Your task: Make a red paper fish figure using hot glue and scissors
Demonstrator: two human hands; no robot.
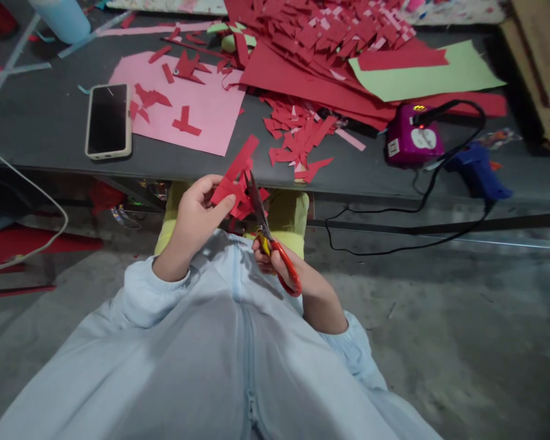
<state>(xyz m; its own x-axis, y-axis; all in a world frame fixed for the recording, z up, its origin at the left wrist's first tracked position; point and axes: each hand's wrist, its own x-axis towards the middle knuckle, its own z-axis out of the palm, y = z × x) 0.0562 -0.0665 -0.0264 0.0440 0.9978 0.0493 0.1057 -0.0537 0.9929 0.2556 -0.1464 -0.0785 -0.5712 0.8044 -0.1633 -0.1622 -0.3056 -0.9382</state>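
Pinched between the thumb and fingers of my left hand [200, 211] is a piece of red paper [236, 170], over my lap at the table's front edge. My right hand [275, 260] grips red-handled scissors [261, 211], whose blades point up beside the paper's right side. More red scraps hang below the blades. On the table, a pink sheet [201, 110] carries cut red pieces [186, 122], and a heap of red strips [302, 134] lies to its right.
A phone [109, 121] lies at the left of the dark table [41, 143]. Large red sheets [311, 79] and a green sheet [421, 79] are behind. On the right are a purple box [412, 137], a blue glue gun [476, 171], a looping black cable and cardboard [536, 67].
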